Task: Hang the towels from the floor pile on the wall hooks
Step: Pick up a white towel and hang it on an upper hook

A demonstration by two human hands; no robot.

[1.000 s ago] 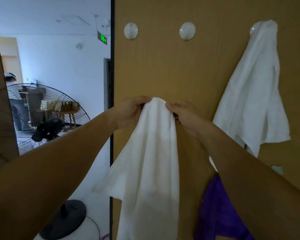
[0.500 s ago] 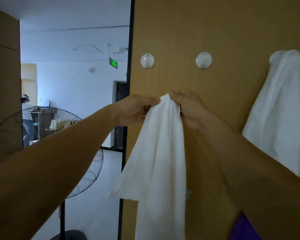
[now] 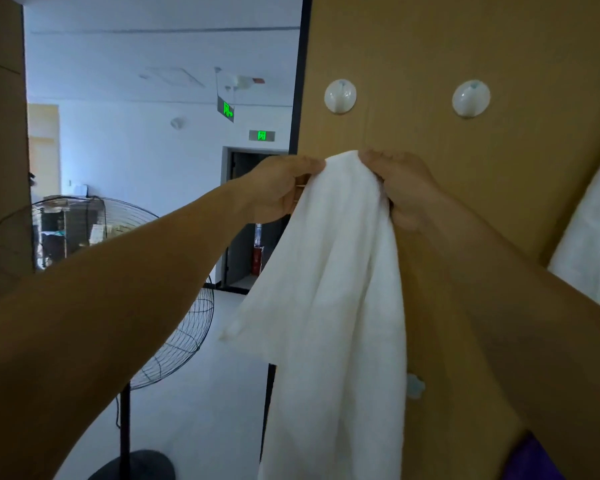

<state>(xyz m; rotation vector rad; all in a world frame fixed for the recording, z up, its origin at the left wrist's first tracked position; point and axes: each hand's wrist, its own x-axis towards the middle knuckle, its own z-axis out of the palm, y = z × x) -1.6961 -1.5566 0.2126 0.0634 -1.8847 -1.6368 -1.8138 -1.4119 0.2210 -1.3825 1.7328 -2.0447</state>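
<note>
- left hand (image 3: 278, 190): fingers curled, pinching the bunched top edge of the white towel (image 3: 333, 289) from its left side.
- right hand (image 3: 404, 187): curled too, gripping the same top edge from the right. It sits close in front of the wooden wall panel (image 3: 430, 46); can't tell if the knuckles touch it.
- the two grips almost meet at the towel's peak, fingertips just beside each other.
- the towel is held up in the air in front of the panel, below the hook row and apart from both hooks. The rest hangs straight down past the bottom of the frame, and one corner flares out to the left.
- left hook (image 3: 340, 96): round, white, on the panel roughly straight above the towel's peak.
- right hook (image 3: 471, 98): same type, same height, up and to the right of the right hand.
- second white towel (image 3: 593, 237): hangs against the panel at the right frame edge, top end out of frame.
- purple cloth (image 3: 534, 462): bottom right corner, under the right forearm, only partly visible.
- small pale blue sticker (image 3: 414, 386): on the panel just beside the held towel's right edge.
- left of the panel is an open room. A pedestal fan (image 3: 184, 327) with a wire grille stands behind the left forearm, round base on the floor.
- two green exit signs: hanging sign (image 3: 226, 110) from the ceiling, wall sign (image 3: 262, 135) above a dark doorway (image 3: 243, 216).
</note>
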